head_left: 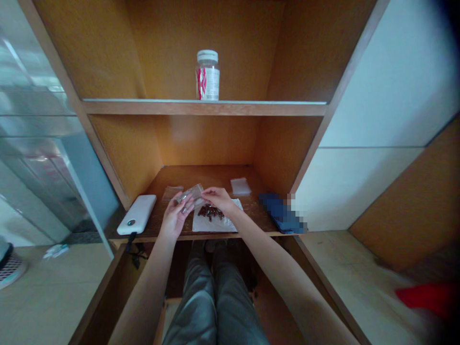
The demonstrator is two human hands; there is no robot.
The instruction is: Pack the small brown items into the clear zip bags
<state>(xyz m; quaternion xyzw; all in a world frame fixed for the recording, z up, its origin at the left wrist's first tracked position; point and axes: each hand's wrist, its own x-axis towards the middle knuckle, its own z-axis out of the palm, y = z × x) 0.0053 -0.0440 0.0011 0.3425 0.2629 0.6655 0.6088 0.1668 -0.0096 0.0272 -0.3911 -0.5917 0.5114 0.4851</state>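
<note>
The fingertips of the left hand (176, 215) and right hand (217, 199) pinch opposite edges of a clear plastic bag (192, 193), just above dark capsules (210, 212) on white paper (215, 223). Both forearms reach forward over the wooden shelf's front edge (201, 235), the hands working between a white power bank (136, 214) and a pixelated blue object (282, 213).

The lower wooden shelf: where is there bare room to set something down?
Bare wood shows along the back of the shelf, behind the small plastic bag. The front is crowded: left hand, right hand, capsules on white paper, power bank.
</note>
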